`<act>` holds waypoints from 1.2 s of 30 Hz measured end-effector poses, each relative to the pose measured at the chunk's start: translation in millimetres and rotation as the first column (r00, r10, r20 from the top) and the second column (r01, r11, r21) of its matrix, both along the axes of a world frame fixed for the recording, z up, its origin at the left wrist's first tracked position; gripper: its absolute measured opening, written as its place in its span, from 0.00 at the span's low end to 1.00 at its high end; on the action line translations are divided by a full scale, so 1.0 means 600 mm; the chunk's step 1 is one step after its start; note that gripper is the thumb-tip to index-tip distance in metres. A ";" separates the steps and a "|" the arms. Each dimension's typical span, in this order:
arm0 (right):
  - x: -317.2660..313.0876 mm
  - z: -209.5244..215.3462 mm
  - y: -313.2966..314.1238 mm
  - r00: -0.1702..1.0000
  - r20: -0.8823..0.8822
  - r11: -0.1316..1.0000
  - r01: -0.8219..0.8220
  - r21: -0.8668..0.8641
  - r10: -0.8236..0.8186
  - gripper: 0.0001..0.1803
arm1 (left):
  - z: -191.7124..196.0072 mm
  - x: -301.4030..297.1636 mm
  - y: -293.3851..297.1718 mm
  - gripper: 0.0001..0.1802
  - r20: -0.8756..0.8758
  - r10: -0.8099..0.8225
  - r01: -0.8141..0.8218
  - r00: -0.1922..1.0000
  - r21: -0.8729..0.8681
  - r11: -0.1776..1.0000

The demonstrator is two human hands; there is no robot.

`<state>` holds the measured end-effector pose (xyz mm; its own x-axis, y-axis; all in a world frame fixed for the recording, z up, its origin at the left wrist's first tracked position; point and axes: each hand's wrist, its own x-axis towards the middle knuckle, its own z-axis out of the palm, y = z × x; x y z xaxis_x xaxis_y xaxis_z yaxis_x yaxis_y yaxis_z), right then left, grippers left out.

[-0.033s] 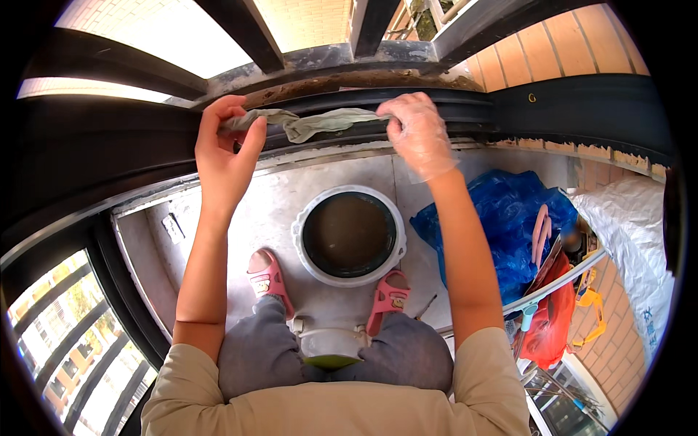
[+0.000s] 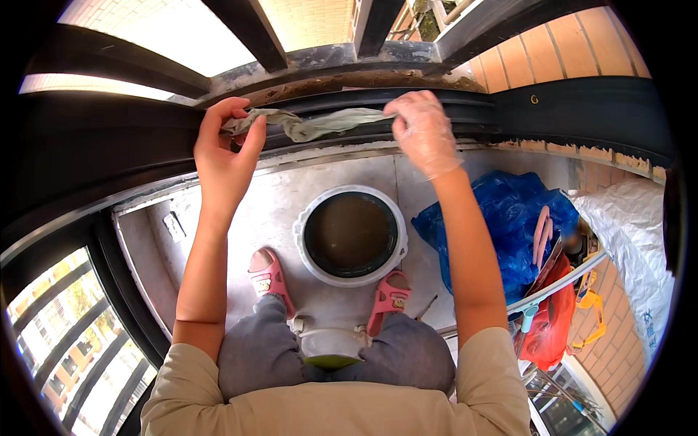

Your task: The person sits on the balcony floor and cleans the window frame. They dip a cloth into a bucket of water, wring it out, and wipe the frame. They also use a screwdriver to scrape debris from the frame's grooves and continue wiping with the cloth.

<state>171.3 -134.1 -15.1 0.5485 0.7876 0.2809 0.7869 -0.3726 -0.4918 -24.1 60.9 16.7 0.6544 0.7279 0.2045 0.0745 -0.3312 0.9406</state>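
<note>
A pale grey-green cloth [image 2: 309,126], twisted and wet-looking, is stretched across the dark window track [image 2: 349,102] at the far side. Its left end lies in my bare left hand [image 2: 225,142], whose fingers curl round it while the thumb stands somewhat off. At the other end my right hand [image 2: 424,131], in a clear plastic glove, pinches the cloth between thumb and fingers. Below both hands, between my feet, a white-rimmed basin [image 2: 299,236] holds murky brown water [image 2: 350,232].
Black railing bars [image 2: 251,33] rise beyond the track. To the right lie a crumpled blue plastic bag [image 2: 502,225], a red bag [image 2: 547,320] and a white woven sack [image 2: 629,240]. My feet wear pink sandals [image 2: 270,280] beside the basin. A dark-framed barred window [image 2: 80,334] stands at left.
My right hand has shifted slightly to the right, drawing the cloth a little longer and straighter. My left hand has hardly moved.
</note>
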 end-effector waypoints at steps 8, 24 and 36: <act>0.055 0.022 -0.037 0.990 0.098 0.992 0.111 -0.057 -0.105 0.07 | 0.011 -0.003 -0.020 0.09 -0.305 0.165 -0.008 0.938 0.458 0.889; 0.129 0.036 -0.048 0.859 -0.261 0.849 0.305 -0.430 -0.441 0.13 | 0.006 0.013 -0.014 0.06 -0.627 -0.020 0.293 0.778 0.335 0.895; 0.127 0.038 -0.066 0.725 -0.471 0.864 0.412 -0.288 -0.503 0.11 | -0.003 -0.003 0.001 0.06 -0.541 -0.242 0.264 0.806 -0.038 0.964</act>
<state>247.5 -173.9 7.8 0.8772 0.4094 -0.2506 0.1461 -0.7250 -0.6731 -25.6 61.3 14.7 0.8278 0.5206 -0.2092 0.4712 -0.4428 0.7628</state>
